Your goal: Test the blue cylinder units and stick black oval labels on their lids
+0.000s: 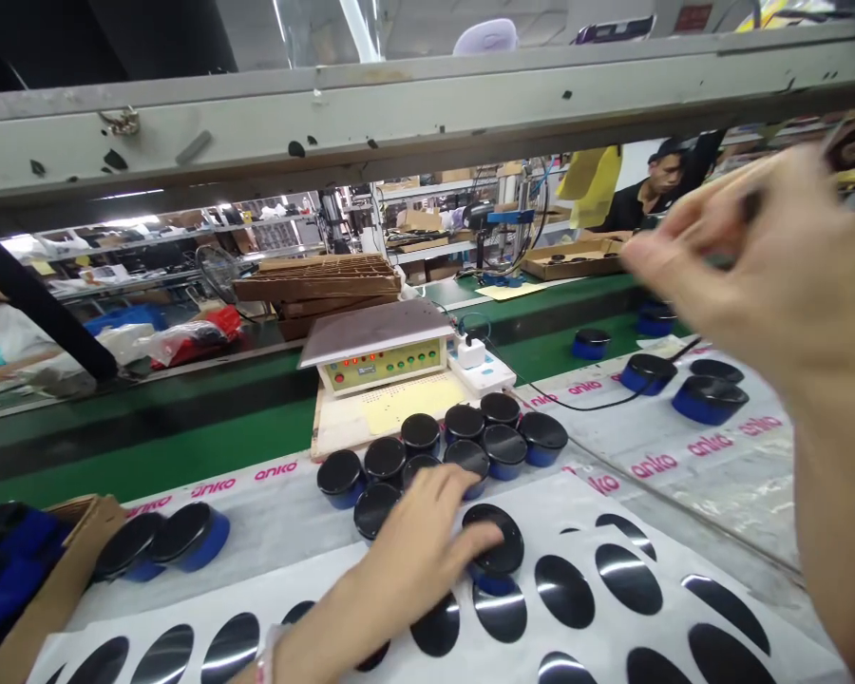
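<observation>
My left hand (427, 527) reaches over the bench with its fingers spread. Its thumb rests on the glossy black top of a round blue-sided unit (507, 546), while the fingertips touch or hover by another unit (467, 461) behind it. More of these black-topped round units (342, 475) stand in a close cluster beyond the hand. Under it lies a white sheet (527, 503) with rows of black oval stickers (564, 591). Raised at the right, my right hand (748, 256) is blurred, with thumb and fingers curled together; anything between them is hidden.
A control box (385, 366) with lit buttons sits behind the cluster, beside a white power strip (481, 370). Further units (711, 397) and a cable lie right. A cardboard box (64, 589) of units stands left. Beyond the green belt (256, 408), a person (641, 199) sits. A beam (399, 109) crosses overhead.
</observation>
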Available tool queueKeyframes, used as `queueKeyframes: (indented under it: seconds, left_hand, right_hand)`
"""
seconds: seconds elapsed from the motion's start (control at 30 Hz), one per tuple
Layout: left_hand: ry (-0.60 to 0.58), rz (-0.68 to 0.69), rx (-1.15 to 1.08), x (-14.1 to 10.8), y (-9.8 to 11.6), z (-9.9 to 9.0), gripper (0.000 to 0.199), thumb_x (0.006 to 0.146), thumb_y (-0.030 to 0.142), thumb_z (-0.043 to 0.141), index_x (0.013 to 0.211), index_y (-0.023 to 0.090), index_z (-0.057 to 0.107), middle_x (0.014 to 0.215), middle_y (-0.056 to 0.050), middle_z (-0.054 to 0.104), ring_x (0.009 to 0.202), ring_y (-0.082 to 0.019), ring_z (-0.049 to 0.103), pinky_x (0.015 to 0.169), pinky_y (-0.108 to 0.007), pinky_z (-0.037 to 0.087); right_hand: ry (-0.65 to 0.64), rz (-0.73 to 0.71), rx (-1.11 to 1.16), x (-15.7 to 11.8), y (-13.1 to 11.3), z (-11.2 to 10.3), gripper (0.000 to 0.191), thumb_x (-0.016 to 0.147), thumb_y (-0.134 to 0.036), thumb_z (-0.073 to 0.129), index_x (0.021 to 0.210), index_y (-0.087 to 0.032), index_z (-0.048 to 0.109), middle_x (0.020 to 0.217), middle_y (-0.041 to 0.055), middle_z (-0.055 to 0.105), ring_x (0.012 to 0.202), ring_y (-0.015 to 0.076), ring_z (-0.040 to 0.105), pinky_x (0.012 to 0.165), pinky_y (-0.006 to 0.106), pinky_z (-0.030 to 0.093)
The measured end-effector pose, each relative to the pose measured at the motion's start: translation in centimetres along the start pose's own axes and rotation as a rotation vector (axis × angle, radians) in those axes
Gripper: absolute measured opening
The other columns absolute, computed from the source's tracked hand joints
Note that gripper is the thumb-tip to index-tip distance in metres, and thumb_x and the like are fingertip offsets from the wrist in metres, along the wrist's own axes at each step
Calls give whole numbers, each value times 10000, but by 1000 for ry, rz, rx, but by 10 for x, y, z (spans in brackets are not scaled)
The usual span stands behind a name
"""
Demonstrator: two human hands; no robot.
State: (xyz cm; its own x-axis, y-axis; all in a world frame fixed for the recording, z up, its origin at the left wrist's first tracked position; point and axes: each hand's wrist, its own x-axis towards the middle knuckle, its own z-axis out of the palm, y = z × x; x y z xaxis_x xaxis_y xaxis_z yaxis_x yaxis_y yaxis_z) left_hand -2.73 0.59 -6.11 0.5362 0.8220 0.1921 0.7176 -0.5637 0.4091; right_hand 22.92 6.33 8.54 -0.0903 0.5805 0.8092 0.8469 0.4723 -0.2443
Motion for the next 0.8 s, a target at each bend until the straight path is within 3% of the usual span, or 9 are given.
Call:
queueKeyframes:
  seconds: [0.07, 0.13, 0.23, 0.3, 0.37, 0.5, 0.67, 0.8]
  left_hand:
    - [55, -16, 207, 11, -8, -8, 337, 897, 315, 512, 1212, 197, 488, 1219, -80, 533, 1103, -227, 508, 936, -406, 462]
    - [61, -16, 369, 23, -15, -4, 432, 854, 326, 575, 1249, 185, 472, 1201, -93, 534, 1071, -255, 515, 893, -426, 468]
    - [57, -10, 452, 38, -20, 14, 650, 809, 423, 625, 1343, 135, 394, 1227, -139, 534, 1094, -312, 505, 888, -479, 451]
    - [56, -17, 496, 44, -19, 25, 712, 815, 468, 604, 1370, 95, 359, 1248, -173, 533, 1103, -333, 510, 900, -508, 433]
    - [41, -19, 526, 46, -18, 29, 708, 830, 470, 585, 1376, 82, 354, 1252, -186, 540, 1089, -329, 536, 902, -498, 433]
    - [-8, -2, 543, 40, -17, 21, 645, 864, 409, 559, 1393, 113, 339, 1316, -182, 504, 1082, -321, 557, 878, -464, 453]
    - [-75, 35, 501, 33, -19, 12, 641, 874, 399, 543, 1409, 132, 314, 1326, -150, 505, 1101, -310, 546, 901, -452, 453]
    - [-87, -14, 454, 33, -18, 15, 649, 882, 397, 527, 1418, 118, 289, 1323, -176, 495, 1103, -336, 543, 876, -480, 461]
  right_hand:
    - [-214, -154, -77, -19, -1, 24, 230, 870, -384, 494, 915, -159, 468, 919, 62, 569, 751, 174, 577, 623, 312, 364]
    - [-466, -274, -58, -52, -1, 58, 178, 765, -272, 637, 797, -185, 485, 760, 11, 585, 587, 134, 547, 539, 269, 370]
    - [-605, -320, -72, -99, 2, 102, 163, 731, -219, 645, 790, -182, 498, 872, 86, 623, 751, 237, 597, 632, 335, 425]
    - [-637, -300, -80, -115, 3, 117, 108, 772, -203, 579, 840, -169, 502, 1018, 149, 607, 874, 293, 586, 722, 404, 426]
    - [-664, -272, -62, -119, 3, 118, 109, 781, -180, 553, 871, -171, 492, 1085, 151, 588, 910, 296, 577, 767, 428, 416]
    - [-696, -199, 5, -108, 4, 95, 173, 789, -255, 585, 790, -213, 417, 1038, 87, 598, 933, 258, 578, 782, 391, 435]
    - [-732, 6, 211, -102, 6, 75, 244, 830, -316, 550, 757, -235, 331, 1207, 99, 531, 1096, 247, 528, 802, 365, 467]
    - [-793, 0, 208, -111, 3, 74, 212, 797, -261, 574, 750, -232, 370, 1087, 80, 582, 1092, 271, 532, 756, 370, 476]
